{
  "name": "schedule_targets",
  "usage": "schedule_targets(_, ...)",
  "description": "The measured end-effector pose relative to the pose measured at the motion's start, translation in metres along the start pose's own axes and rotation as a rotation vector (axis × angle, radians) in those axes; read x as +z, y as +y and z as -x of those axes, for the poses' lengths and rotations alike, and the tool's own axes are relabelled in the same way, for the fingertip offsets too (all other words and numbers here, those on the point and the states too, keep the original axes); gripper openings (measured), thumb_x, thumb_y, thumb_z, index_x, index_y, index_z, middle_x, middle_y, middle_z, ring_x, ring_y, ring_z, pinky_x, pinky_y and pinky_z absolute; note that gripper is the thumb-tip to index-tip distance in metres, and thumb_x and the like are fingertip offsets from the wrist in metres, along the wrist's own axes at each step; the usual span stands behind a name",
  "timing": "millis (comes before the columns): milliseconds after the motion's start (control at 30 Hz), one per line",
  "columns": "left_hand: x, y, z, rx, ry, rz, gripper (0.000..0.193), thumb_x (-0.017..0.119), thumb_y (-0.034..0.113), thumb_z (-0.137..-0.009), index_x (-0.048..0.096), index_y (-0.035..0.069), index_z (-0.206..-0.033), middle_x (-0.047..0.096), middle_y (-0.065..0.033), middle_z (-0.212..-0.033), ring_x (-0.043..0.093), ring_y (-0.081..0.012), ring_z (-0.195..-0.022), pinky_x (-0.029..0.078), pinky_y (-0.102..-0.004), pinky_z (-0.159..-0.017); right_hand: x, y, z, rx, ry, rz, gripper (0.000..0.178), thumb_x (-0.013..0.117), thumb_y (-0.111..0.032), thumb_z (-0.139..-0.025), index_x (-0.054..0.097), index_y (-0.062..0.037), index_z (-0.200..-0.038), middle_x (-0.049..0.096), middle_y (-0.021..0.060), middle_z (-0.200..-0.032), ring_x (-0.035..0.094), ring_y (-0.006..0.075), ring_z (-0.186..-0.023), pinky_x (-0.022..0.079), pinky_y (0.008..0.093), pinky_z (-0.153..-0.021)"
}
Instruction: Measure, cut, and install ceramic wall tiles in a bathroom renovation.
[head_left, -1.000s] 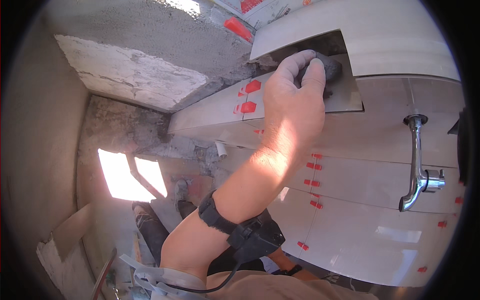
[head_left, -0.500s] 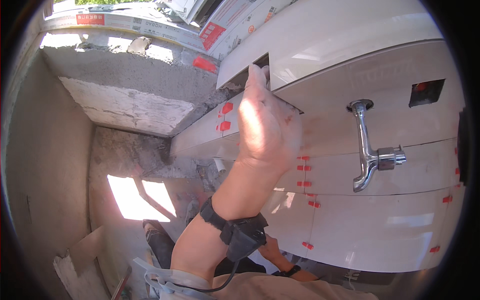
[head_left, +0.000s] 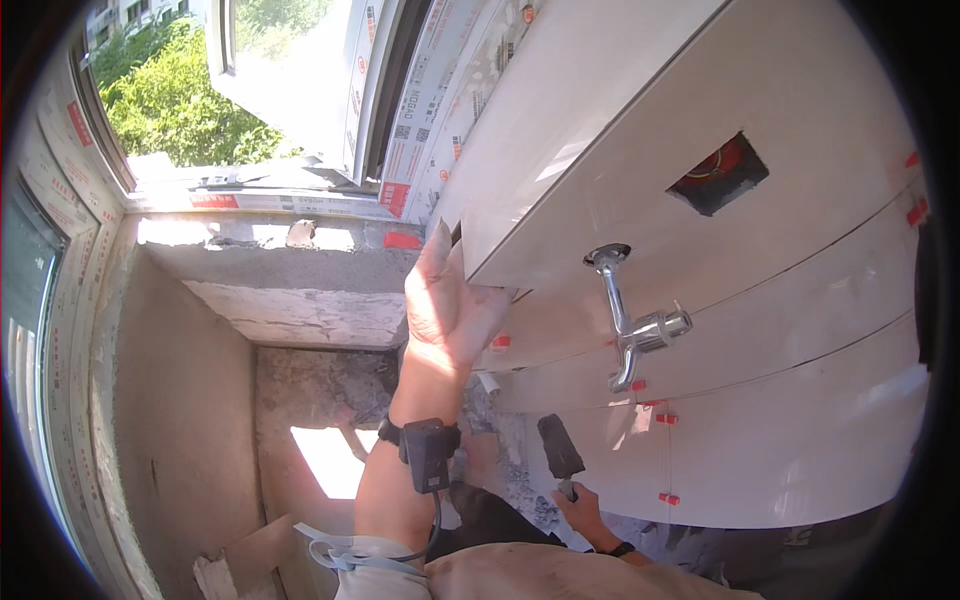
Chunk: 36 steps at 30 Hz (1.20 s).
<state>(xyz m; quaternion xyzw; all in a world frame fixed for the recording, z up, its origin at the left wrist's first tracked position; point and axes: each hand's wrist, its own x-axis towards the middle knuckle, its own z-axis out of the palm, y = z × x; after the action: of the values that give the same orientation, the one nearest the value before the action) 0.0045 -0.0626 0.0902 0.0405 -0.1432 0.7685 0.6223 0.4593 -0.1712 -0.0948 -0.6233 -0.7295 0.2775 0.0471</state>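
My left hand (head_left: 445,310) is raised at the notched left end of a large pale glossy wall tile (head_left: 600,130). Its thumb points up and the tile's corner lies against the palm; the other fingers are partly hidden by the tile. A wrist strap carries a small black box (head_left: 427,455). Lower down, my right hand (head_left: 582,512) is closed around the handle of a trowel (head_left: 560,446) with a dark, flat blade, held tilted up and apart from the wall. A chrome tap (head_left: 632,335) projects from the tiled wall to the right of my left hand.
Above the tap is a square cut-out (head_left: 718,175) with red inside. Red tile clips (head_left: 668,498) sit in the lower joints. At left, a rough cement ledge (head_left: 270,240) runs under an open window (head_left: 300,90). A broken board (head_left: 255,555) leans at the lower left.
The view has swung up and left, showing more window. My left hand stays at the tile's notched end. My right hand has come further into view, now showing the trowel.
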Motion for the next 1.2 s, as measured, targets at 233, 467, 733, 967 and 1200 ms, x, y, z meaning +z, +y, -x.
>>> schedule_targets(233,0.014,-0.002,0.007,0.006,0.115,0.092,0.075,0.042,0.055,-0.094,0.031,0.002,-0.147,0.032,-0.0167,-0.152,0.026,-0.0358,-0.141,0.015,-0.052,-0.117,0.016,-0.006,0.024,-0.032,0.208,-0.105,0.032,0.073,-0.029,-0.083,0.064,0.0013,-0.088,0.061,0.0103,-0.063,0.055,0.0125,-0.056,0.046,0.0348,-0.053)
schedule_targets(467,0.001,0.0,0.001,-0.097,0.032,0.013,0.1,0.056,0.068,-0.081,0.026,0.001,-0.149,0.034,-0.0173,-0.15,0.032,-0.0324,-0.137,0.019,-0.0466,-0.117,0.039,-0.021,0.064,0.187,0.315,-0.145,0.035,0.073,-0.033,-0.077,0.062,0.0005,-0.081,0.061,0.0181,-0.067,0.06,0.035,-0.062,0.047,0.0433,-0.059)
schedule_targets(733,-0.001,-0.003,0.008,-0.074,0.116,0.009,0.091,0.062,0.061,-0.08,0.034,0.003,-0.144,0.042,-0.0152,-0.145,0.039,-0.0314,-0.133,0.027,-0.0473,-0.113,0.082,-0.024,0.128,0.229,0.319,-0.224,0.035,0.071,-0.032,-0.079,0.061,0.0016,-0.08,0.061,0.0154,-0.063,0.061,0.0226,-0.061,0.046,0.0405,-0.057)
schedule_targets(967,-0.009,0.007,-0.001,-0.06,0.145,0.049,0.092,0.054,0.065,-0.084,0.03,0.002,-0.147,0.038,-0.0179,-0.148,0.036,-0.0322,-0.136,0.027,-0.0465,-0.114,0.094,0.015,0.115,0.283,0.375,-0.242,0.03,0.073,-0.025,-0.079,0.058,0.0005,-0.076,0.06,0.0139,-0.064,0.055,0.0169,-0.058,0.044,0.0384,-0.055)
schedule_targets(1200,0.005,0.004,-0.008,-0.11,0.247,0.006,0.085,0.055,0.063,-0.085,0.036,0.002,-0.142,0.042,-0.018,-0.143,0.039,-0.0327,-0.131,0.032,-0.0465,-0.11,0.094,-0.005,0.128,0.367,0.474,-0.394,0.027,0.071,-0.023,-0.079,0.058,0.0001,-0.075,0.059,0.0133,-0.062,0.058,0.0265,-0.056,0.043,0.0425,-0.055)
